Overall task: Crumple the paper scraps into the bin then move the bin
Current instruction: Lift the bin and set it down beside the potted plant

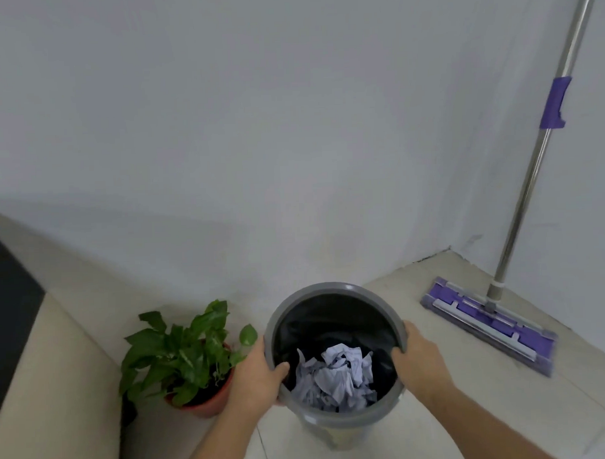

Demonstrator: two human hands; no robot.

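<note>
Head view is showing one bin (334, 290), round and grey with a black liner, standing on the pale tiled floor (421, 431) near the wall corner. Two hands are gripping its rim on opposite sides. The left hand (255, 378) is clamping the near-left rim, thumb curling inside the bin and fingers wrapping the outside. The right hand (422, 359) is clamping the right rim in the same way, thumb inside and fingers outside. Crumpled paper scraps (337, 375) are lying in a heap at the bottom of the bin; the individual pieces are overlapping and cannot be counted. One plant (182, 350) in a reddish pot is standing just beside the bin on its left. One mop (489, 322) with a purple head is resting on the floor to the right, well apart from the bin, its pole leaning up and being cut off by the top edge. The bin's lower body is mostly hidden beneath the rim.
</note>
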